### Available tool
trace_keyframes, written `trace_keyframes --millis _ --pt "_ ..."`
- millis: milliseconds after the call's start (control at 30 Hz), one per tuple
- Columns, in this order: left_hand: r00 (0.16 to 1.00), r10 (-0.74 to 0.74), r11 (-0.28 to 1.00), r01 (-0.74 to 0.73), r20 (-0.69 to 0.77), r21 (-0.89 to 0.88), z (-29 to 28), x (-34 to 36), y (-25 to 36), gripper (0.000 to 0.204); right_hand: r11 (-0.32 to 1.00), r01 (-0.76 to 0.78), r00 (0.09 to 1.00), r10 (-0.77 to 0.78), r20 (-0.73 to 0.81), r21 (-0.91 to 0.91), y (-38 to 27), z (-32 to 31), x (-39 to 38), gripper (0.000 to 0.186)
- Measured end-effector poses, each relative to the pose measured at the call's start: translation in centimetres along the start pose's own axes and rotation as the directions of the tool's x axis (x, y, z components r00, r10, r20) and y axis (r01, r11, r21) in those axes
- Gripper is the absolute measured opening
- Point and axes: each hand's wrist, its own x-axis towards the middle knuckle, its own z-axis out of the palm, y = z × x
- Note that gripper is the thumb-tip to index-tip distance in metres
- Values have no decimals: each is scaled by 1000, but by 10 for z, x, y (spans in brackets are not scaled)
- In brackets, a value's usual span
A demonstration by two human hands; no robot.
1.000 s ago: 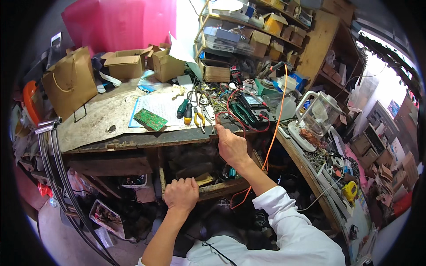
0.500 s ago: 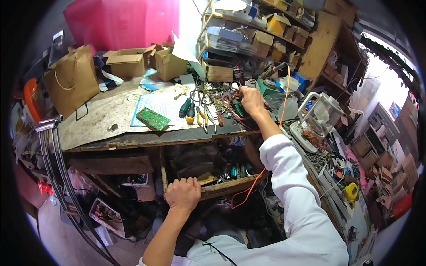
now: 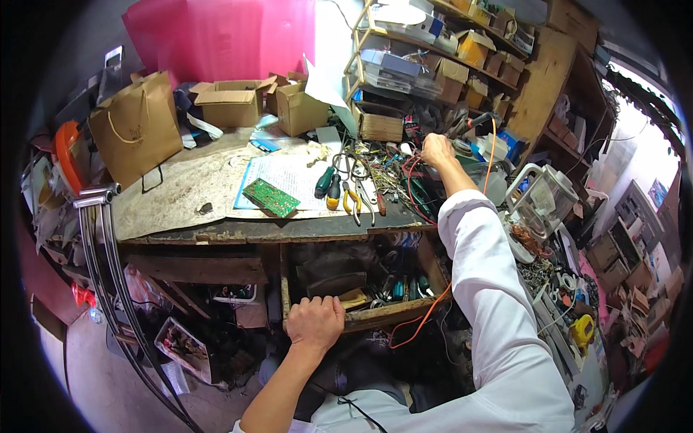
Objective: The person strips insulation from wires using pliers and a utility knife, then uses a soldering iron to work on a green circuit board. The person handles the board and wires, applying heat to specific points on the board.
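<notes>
My left hand (image 3: 315, 322) is closed over the front edge of a pulled-out wooden drawer (image 3: 382, 316) below the bench. Inside the drawer lie several tools with dark and teal handles. My right hand (image 3: 439, 153) reaches to the back right of the bench, fingers curled down into a heap of wires and small parts; what they touch or hold is hidden. Red wires (image 3: 411, 189) loop just left of that hand. Pliers with yellow handles (image 3: 352, 199), a green screwdriver (image 3: 325, 182) and a black-and-yellow one (image 3: 333, 193) lie beside a green circuit board (image 3: 271, 197) on a printed sheet.
An orange cord (image 3: 491, 155) hangs past my right forearm from a dark-handled tool. Cardboard boxes (image 3: 229, 103) and a paper bag (image 3: 137, 119) stand at the back left. To the right are a clear jug-like container (image 3: 546, 195) and a yellow tape measure (image 3: 582, 330).
The whole view has swung slightly left. My right hand has shifted a little farther back and right over the heap. My left hand stays on the drawer edge.
</notes>
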Motion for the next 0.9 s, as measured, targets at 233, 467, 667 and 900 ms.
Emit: trace_keyframes --millis 233,467,667,900 --pt "1000 5 1000 -4 -27 19 -3 -1 2 25 971 241 963 -239 -125 1 -45 -15 -36 17" --pt "999 -24 1000 24 -38 4 -6 -3 -2 25 438 534 832 -423 -359 723 -153 -34 -204 15" --pt "996 85 982 -91 -40 -164 -3 -33 -8 49 182 721 402 -896 -190 669 -224 12 -335 15" --pt "936 -287 853 346 203 -390 -5 -212 -27 43 151 833 270 -951 -152 533 -249 46 -369 12"
